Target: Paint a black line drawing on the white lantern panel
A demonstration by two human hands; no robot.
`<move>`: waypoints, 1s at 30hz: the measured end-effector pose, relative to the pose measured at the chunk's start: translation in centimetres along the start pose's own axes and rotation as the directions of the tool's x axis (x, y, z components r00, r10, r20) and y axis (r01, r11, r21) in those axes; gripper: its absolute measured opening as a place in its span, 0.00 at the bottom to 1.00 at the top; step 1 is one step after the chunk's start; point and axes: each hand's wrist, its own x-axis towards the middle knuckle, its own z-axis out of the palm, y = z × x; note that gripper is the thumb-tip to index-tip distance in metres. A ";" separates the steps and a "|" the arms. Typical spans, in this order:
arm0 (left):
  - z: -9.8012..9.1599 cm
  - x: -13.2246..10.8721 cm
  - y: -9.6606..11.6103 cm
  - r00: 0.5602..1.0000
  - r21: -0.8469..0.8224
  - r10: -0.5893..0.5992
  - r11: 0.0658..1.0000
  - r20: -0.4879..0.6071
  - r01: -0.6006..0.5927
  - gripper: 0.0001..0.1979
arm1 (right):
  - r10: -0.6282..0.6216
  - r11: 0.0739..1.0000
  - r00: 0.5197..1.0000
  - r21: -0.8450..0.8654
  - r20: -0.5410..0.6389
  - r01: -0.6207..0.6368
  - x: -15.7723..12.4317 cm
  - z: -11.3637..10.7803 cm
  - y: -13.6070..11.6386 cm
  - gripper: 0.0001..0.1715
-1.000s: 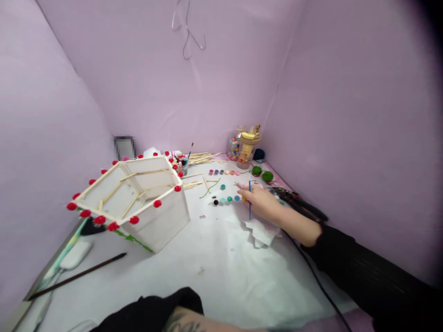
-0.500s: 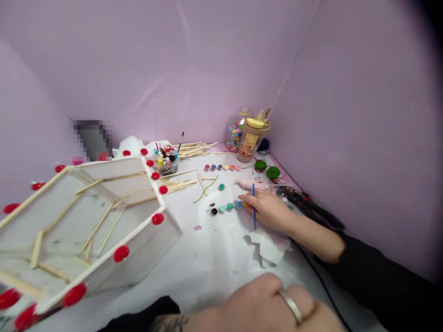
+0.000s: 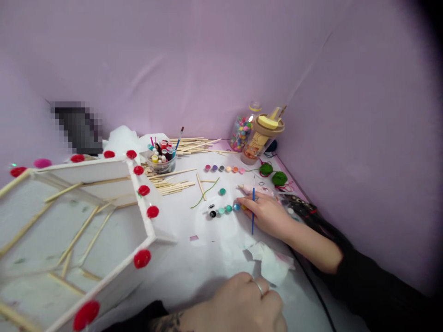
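The right hand (image 3: 266, 214) had a blue paintbrush (image 3: 253, 216) held across its fingers, bristle end towards twelve o'clock and butt towards six. The fingers looked drawn together on the handle, with the exact pinch hidden; the brush was probably carried crosswise so that the fingertips could work at the pots without putting it down. Those fingertips were at the right end of the near strip of paint pots (image 3: 229, 209), which ran out to nine o'clock from the hand, within easy reach.

The left hand (image 3: 249, 302) was nearer the body, between six and seven o'clock from the right, back upward and fingers curled; whether they gripped anything, I could not tell. At its ten o'clock stood an open white box (image 3: 147, 223) with red discs along its rim, perhaps set aside there to leave room around the paints.

A crumpled tissue (image 3: 272, 263) lay at six o'clock from the right hand, handy for wiping. Pliers (image 3: 301, 210) lay at three. A loose green pot (image 3: 222, 192) sat beyond the near strip, at its twelve. A clear tub of small bottles (image 3: 162, 159) at ten held another brush (image 3: 179, 138), standing bristles up, likely to protect the tip.
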 end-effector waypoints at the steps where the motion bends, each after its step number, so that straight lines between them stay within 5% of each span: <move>1: -0.1 0.1 -0.1 1.000 0.005 -0.010 1.000 0.000 0.010 0.25 | 0.003 1.000 1.000 0.006 0.003 -0.003 0.1 0.1 0.1 0.19; 10: -0.9 0.6 0.1 0.999 0.010 -0.019 1.000 -0.044 0.020 0.24 | -0.034 0.999 0.999 0.016 0.039 0.033 0.4 -1.2 0.0 0.24; 15: -1.4 0.4 0.5 0.991 -0.028 0.103 0.995 0.088 -0.101 0.21 | -0.037 0.999 0.999 0.023 -0.022 0.037 0.2 -4.9 0.4 0.25; 19: -1.9 1.4 0.9 0.958 -0.013 0.180 0.983 0.223 -0.182 0.14 | -0.028 0.998 0.983 0.058 -0.181 0.039 -0.1 -9.1 -1.0 0.25; 27: -3.9 2.4 4.3 0.973 0.139 0.149 0.975 0.177 -0.175 0.07 | -0.142 0.944 0.877 0.205 -0.458 0.260 -0.3 -13.0 -9.3 0.22; 30: -6.5 1.5 5.2 0.982 0.116 0.115 0.984 0.152 -0.133 0.11 | -0.104 0.901 0.767 0.266 -0.634 0.342 -1.6 -14.2 -11.5 0.23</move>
